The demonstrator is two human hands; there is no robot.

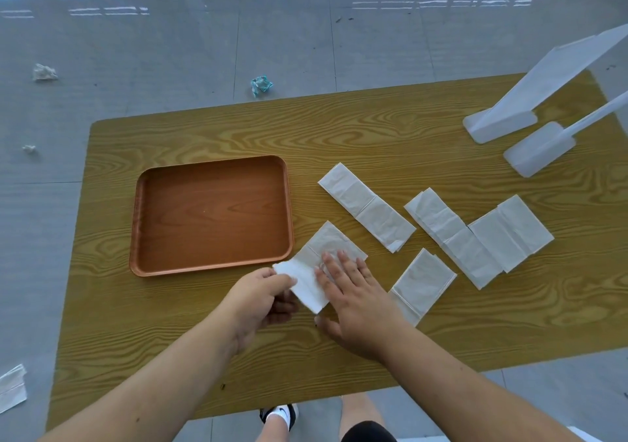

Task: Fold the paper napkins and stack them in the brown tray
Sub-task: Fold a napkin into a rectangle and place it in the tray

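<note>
Head view: the tray (pixel 210 217) sits empty on the tabletop (pixel 170 322); nothing is stacked yet. The left hand (pixel 258 300) pinches the near end of a napkin (pixel 319 265) just right of the tray, lifting it over. The right hand (pixel 353 292) presses flat, fingers spread, on the napkin. Four more napkins (pixel 367 207) lie further right, seemingly part-folded. Nearly all work remains.
</note>
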